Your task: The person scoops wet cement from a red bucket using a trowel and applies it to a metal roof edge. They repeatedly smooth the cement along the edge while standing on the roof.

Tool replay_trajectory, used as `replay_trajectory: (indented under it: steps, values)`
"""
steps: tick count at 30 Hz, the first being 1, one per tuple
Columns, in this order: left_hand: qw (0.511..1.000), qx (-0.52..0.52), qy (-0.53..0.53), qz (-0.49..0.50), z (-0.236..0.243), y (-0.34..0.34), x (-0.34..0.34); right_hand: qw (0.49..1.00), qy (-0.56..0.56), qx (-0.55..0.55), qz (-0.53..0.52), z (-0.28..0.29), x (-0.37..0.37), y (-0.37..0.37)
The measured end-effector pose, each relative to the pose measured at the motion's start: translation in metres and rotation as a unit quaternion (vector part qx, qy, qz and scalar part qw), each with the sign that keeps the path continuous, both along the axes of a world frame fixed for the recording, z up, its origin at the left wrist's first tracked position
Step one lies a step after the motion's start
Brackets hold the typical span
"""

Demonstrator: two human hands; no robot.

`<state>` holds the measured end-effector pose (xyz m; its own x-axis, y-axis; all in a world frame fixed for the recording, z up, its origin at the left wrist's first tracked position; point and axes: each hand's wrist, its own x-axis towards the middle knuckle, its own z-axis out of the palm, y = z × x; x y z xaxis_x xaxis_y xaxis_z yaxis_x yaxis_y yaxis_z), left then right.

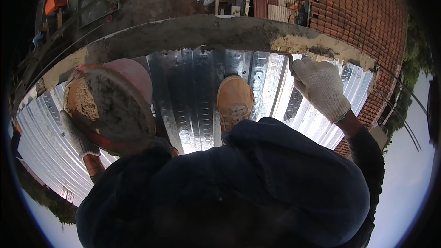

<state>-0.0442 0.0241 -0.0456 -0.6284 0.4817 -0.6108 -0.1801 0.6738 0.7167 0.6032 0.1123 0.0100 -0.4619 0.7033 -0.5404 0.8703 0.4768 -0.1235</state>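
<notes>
On the right, my right hand [321, 85], in a white knit glove, is closed round the handle of a trowel. The trowel's bent metal neck [290, 63] shows at my fingers, and its thin blade lies by the lower edge of a concrete ledge [183, 36]. At the left, a reddish bucket [133, 76] is tilted with its mouth toward me. Grey wet mortar [121, 105] coats its inside, with a paler lump at one side. My left hand [77, 135], also gloved, grips the bucket at its outer left rim; the bucket hides part of the fingers.
Ribbed metal sheeting [195, 92] lies under me, with my tan shoe [235, 101] on it. Lighter fresh mortar [298, 45] covers the ledge's right part. Beyond the ledge, far below, are a yard and a tiled roof [358, 14]. Thin rods [399, 105] stick out at right.
</notes>
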Motion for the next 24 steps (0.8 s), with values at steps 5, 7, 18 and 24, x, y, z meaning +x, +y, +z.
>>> replay_trajectory:
  steps: [5, 7, 18, 24]
  values:
    - [0.999, 0.0, -0.031, 0.016, -0.001, 0.004, 0.001, 0.997, 0.027, 0.058, -0.043, -0.012, 0.008, 0.008]
    - [1.0, 0.006, -0.025, 0.007, 0.0, 0.003, 0.001, 0.999, 0.024, 0.039, -0.022, -0.025, -0.004, 0.015]
    - [0.999, 0.004, 0.033, 0.009, -0.02, -0.009, -0.026, 0.971, -0.04, 0.106, 0.212, -0.08, -0.07, 0.089]
    - [1.0, 0.001, 0.01, -0.003, 0.001, 0.007, 0.008, 0.938, -0.014, 0.171, 0.302, -0.099, -0.07, 0.109]
